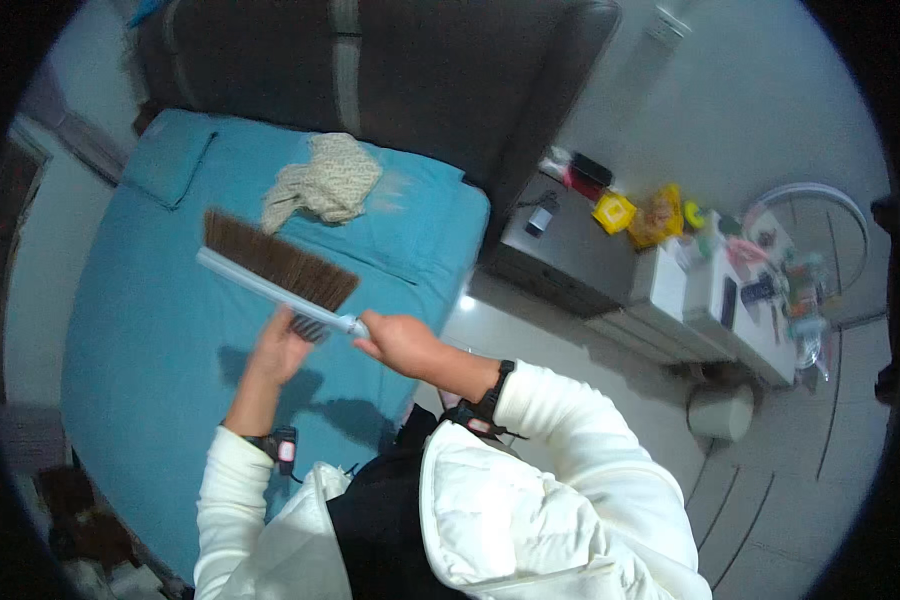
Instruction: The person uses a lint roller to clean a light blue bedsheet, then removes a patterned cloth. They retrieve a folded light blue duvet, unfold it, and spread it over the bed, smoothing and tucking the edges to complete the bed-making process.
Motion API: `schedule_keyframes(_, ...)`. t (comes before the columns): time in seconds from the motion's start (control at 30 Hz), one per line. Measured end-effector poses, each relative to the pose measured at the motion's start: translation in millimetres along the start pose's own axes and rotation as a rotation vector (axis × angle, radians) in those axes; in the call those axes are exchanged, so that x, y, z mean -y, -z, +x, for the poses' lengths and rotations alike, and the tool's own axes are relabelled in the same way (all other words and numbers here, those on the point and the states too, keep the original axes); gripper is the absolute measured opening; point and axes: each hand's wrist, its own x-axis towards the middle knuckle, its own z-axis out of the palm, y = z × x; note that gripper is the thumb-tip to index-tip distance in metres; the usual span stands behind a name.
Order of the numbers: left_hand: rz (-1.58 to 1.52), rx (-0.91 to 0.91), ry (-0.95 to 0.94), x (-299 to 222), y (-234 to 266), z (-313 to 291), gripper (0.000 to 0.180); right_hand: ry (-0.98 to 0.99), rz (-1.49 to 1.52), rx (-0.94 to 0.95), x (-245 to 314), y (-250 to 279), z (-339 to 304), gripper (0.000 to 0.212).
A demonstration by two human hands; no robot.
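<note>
My right hand is closed round the light handle of a bed brush, which is held up over the bed. Its long brown bristles point away from me, and its pale blue-white back faces me. Just below the brush, near the handle end, my left hand is closed at a small grey-and-dark striped thing. What that thing is, and whether it belongs to the brush, I cannot tell. Beneath both hands lies the blue bed sheet, with shadows of my arms and the brush on it.
A cream knitted cloth lies crumpled near the dark headboard. A blue pillow is at the far left. On the right stand a dark bedside cabinet, a cluttered white dressing table with a round mirror, and a round pale stool.
</note>
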Motion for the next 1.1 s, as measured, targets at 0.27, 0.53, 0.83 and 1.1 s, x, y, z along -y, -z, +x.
schedule_keyframes(0.27, -0.306, -0.646, -0.382, -25, 14, 57, 0.041, 0.064, -0.236, -0.183, -5, 7, -36, 0.031)
schedule_keyframes(0.53, -0.349, -0.638, -0.338, -22, 23, 71, 0.04, 0.139, -0.382, -0.203, -26, 57, -70, 0.039)
schedule_keyframes(0.83, -0.37, -0.748, -0.467, 2, 9, 57, 0.022, -0.415, 0.863, 0.301, -22, 45, -71, 0.039)
schedule_keyframes(1.1, -0.427, -0.841, -0.372, 45, 51, 37, 0.05, -0.447, 0.444, 0.821, -34, 50, -23, 0.041)
